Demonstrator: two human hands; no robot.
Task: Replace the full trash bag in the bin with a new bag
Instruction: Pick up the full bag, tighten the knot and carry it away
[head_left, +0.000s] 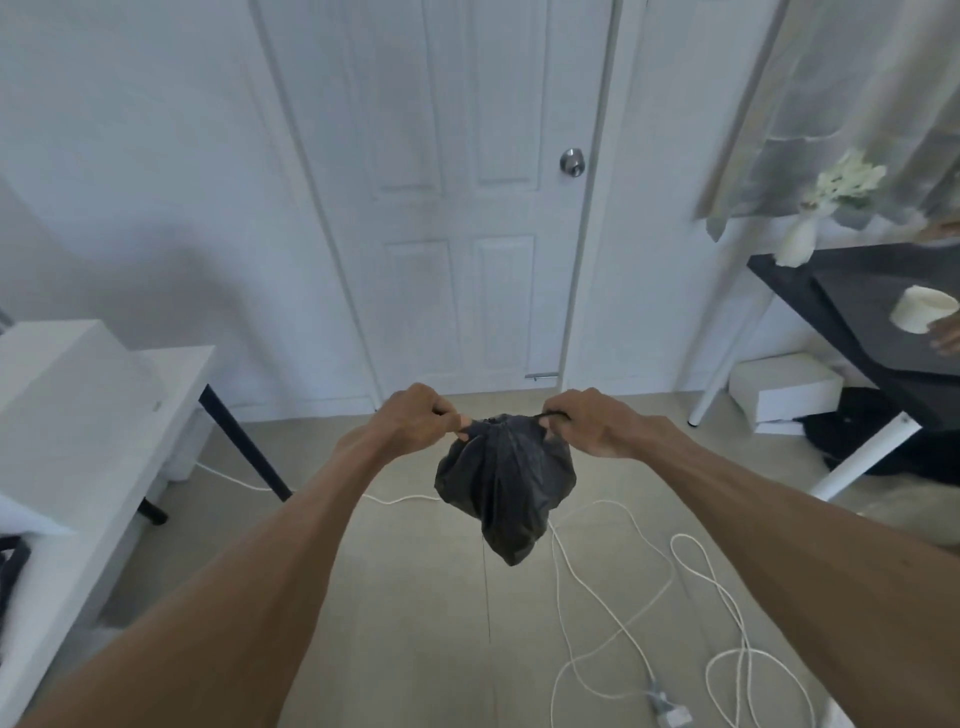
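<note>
A small black trash bag (504, 483) hangs in the air in front of me, bulging and gathered tight at its top. My left hand (415, 418) grips a drawstring at the bag's left side. My right hand (592, 423) grips the other drawstring at its right side. Both strings are pulled outward from the cinched mouth. No bin is in view.
A closed white door (467, 208) faces me. A white desk (93, 415) with a black leg stands at the left. At the right stand a black table (857, 312) with a white cup (922, 309), a white box (784, 387), and white cords (649, 597) looped over the floor.
</note>
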